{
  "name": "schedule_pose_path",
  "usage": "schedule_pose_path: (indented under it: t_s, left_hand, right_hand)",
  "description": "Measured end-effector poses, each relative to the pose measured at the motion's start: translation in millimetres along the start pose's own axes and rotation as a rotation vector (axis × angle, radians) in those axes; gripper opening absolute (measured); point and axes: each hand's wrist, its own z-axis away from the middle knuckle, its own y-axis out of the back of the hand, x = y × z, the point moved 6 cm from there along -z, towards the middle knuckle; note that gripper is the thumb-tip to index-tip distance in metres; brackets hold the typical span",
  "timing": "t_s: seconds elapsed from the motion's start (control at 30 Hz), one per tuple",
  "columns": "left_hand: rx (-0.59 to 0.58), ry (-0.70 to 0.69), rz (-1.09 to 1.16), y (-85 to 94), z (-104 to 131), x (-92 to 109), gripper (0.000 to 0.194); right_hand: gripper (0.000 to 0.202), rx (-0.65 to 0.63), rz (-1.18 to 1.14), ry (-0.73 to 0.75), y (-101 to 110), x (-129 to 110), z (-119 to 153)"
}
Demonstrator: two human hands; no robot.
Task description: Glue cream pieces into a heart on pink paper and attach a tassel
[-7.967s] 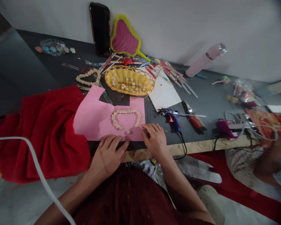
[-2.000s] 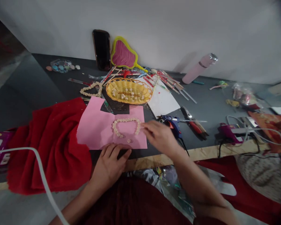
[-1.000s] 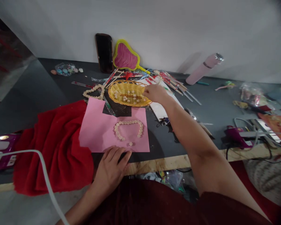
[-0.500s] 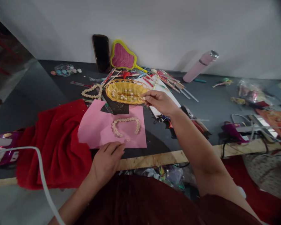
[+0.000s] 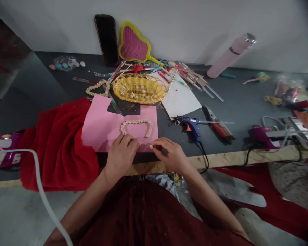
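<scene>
My right hand [image 5: 169,152] is closed in a pinch on a small cream flower-like piece [image 5: 151,146] at the paper's lower right edge. My left hand [image 5: 123,152] rests over the lower edge of the pink paper [image 5: 100,119], its fingertips pinched on another small pale piece [image 5: 138,144]. Between and just beyond both hands lies a curved row of cream flower-like pieces [image 5: 137,121], open toward me; its left end is partly behind my left hand. Behind the paper stands a yellow woven basket [image 5: 140,78] with several loose cream pieces inside.
A blue glue gun [image 5: 193,128] and a red-handled cutter [image 5: 218,128] lie to the right. A cream heart-shaped ring [image 5: 106,92] sits left of the basket. Red cloth [image 5: 64,147] covers the left side. A phone [image 5: 107,41], yellow-framed mirror shape [image 5: 133,44] and pink bottle [image 5: 228,58] stand behind.
My right hand has come back from the basket toward the paper's near edge with a cream piece. My left hand has moved slightly up and right, where a loose piece lay on the paper.
</scene>
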Motion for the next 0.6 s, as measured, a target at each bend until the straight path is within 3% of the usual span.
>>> schedule_pose_path:
  t_s: [0.17,0.3,0.43,0.6]
  left_hand:
    - [0.088,-0.039,0.005,14.4,-1,5,0.015]
    - [0.206,0.036,0.024,30.5,13,-14,0.015]
    - [0.196,0.063,0.070,26.3,32,-33,0.014]
    - [0.215,0.058,0.120,23.6,48,-34,0.011]
  right_hand:
    - [0.019,0.036,0.110,0.051,-7,0,2]
    - [0.012,0.048,0.296,0.054,-15,-3,-4]
    - [0.010,0.047,0.404,0.097,-27,-10,-11]
    - [0.012,0.000,0.471,0.117,-42,-9,-15]
